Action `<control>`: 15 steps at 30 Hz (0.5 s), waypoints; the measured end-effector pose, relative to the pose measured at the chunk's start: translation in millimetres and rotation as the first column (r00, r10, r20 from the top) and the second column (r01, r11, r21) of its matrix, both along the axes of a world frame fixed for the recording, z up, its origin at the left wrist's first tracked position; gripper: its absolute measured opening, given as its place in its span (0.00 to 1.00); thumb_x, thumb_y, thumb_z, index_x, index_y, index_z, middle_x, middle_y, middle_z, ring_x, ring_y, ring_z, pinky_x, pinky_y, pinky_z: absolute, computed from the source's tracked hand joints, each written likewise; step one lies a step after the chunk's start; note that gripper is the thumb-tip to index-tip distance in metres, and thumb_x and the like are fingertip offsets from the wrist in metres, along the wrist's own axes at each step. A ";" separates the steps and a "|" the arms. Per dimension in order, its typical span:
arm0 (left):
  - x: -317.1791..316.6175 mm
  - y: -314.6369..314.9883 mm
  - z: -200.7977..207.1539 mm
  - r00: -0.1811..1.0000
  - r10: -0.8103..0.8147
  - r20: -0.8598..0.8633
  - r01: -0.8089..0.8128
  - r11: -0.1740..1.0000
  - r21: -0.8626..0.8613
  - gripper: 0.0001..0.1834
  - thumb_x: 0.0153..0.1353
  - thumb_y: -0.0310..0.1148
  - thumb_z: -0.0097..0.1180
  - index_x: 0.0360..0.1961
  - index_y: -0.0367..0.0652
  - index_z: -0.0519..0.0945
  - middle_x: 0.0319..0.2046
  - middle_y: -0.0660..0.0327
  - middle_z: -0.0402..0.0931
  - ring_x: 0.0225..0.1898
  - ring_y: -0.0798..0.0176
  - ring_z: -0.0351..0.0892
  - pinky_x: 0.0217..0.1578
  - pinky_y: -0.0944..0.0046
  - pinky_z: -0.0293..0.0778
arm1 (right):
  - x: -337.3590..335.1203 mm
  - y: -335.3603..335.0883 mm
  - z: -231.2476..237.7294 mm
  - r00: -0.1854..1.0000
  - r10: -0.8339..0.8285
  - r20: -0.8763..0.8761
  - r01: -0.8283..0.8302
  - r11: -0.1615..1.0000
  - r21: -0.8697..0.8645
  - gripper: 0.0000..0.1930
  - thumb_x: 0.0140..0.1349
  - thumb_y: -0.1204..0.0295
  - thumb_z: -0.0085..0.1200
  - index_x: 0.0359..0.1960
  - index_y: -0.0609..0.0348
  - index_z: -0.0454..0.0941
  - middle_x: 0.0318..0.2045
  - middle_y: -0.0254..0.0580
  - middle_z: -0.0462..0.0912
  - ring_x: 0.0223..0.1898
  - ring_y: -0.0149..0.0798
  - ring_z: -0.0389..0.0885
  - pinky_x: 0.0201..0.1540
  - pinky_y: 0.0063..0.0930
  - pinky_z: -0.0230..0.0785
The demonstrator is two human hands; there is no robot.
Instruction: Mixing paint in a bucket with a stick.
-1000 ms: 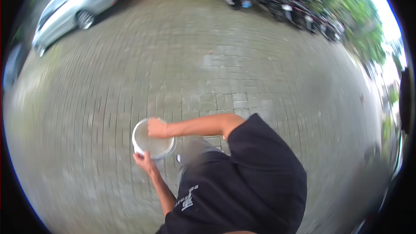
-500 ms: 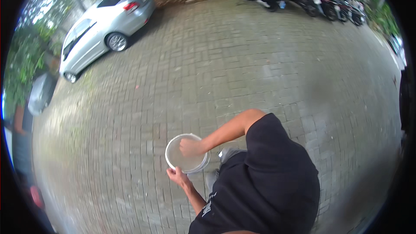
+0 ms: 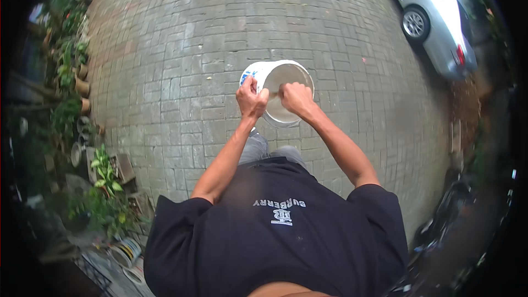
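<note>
At frame centre, the left hand (image 3: 251, 97) grips the white bucket (image 3: 280, 96) rim, fingers curled; the right hand (image 3: 296, 98) is closed just inside it. The bucket's inside looks empty.

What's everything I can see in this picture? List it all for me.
Bucket: one, white with a blue label, held over the paving, centre.
Paving: grey-brown brick, most of the ground.
Car: one, silver, upper right.
Potted plants: several, green, along the left edge.
Leafy plant: one, green, lower left.
Shirt: one, black, on the person.
Left hand: gripping the bucket's near rim.
Right hand: at the rim, partly inside the bucket.
</note>
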State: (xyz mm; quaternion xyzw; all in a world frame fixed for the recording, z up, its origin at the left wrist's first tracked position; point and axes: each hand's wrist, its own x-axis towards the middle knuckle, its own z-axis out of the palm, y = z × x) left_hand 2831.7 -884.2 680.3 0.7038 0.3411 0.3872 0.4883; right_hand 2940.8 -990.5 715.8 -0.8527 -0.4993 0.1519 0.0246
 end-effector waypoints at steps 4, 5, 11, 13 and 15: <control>82.4 92.8 46.2 0.997 0.080 -0.017 -0.079 0.996 0.037 0.10 0.36 0.30 0.50 0.19 0.40 0.63 0.12 0.58 0.58 0.14 0.58 0.61 0.19 0.60 0.61 | 95.9 103.0 25.7 0.988 -0.123 0.098 0.113 0.989 0.099 0.05 0.50 0.73 0.54 0.26 0.60 0.82 0.27 0.55 0.83 0.31 0.53 0.84 0.31 0.44 0.75; 91.7 118.1 42.4 0.993 0.118 -0.008 -0.118 0.992 0.035 0.10 0.36 0.30 0.50 0.19 0.40 0.63 0.12 0.58 0.58 0.14 0.58 0.61 0.19 0.60 0.61 | 106.8 128.3 26.1 0.999 -0.016 0.047 0.015 1.000 0.013 0.06 0.50 0.74 0.53 0.26 0.60 0.82 0.27 0.56 0.82 0.31 0.54 0.83 0.31 0.44 0.75; 155.6 260.4 38.4 0.956 0.287 -0.068 -0.280 0.955 0.096 0.10 0.36 0.30 0.51 0.19 0.40 0.63 0.12 0.58 0.58 0.13 0.58 0.60 0.18 0.59 0.60 | 188.3 290.9 10.2 0.992 0.079 -0.102 -0.074 0.996 0.048 0.09 0.52 0.72 0.51 0.28 0.63 0.82 0.28 0.59 0.82 0.33 0.57 0.82 0.34 0.48 0.73; 185.8 307.4 30.3 0.936 0.346 -0.060 -0.338 0.934 0.114 0.11 0.37 0.31 0.51 0.19 0.40 0.63 0.12 0.58 0.59 0.13 0.56 0.60 0.18 0.58 0.60 | 223.4 344.9 -1.5 0.962 0.252 -0.102 -0.253 0.967 0.000 0.09 0.52 0.72 0.50 0.28 0.62 0.82 0.27 0.60 0.81 0.32 0.58 0.82 0.33 0.49 0.72; 212.2 348.7 23.6 0.905 0.417 -0.083 -0.406 0.906 0.122 0.11 0.37 0.31 0.51 0.19 0.40 0.63 0.12 0.58 0.59 0.14 0.56 0.60 0.18 0.57 0.60 | 252.1 398.0 -2.3 0.948 0.265 -0.175 -0.252 0.963 0.089 0.09 0.52 0.72 0.50 0.28 0.62 0.83 0.27 0.60 0.81 0.32 0.58 0.82 0.33 0.48 0.72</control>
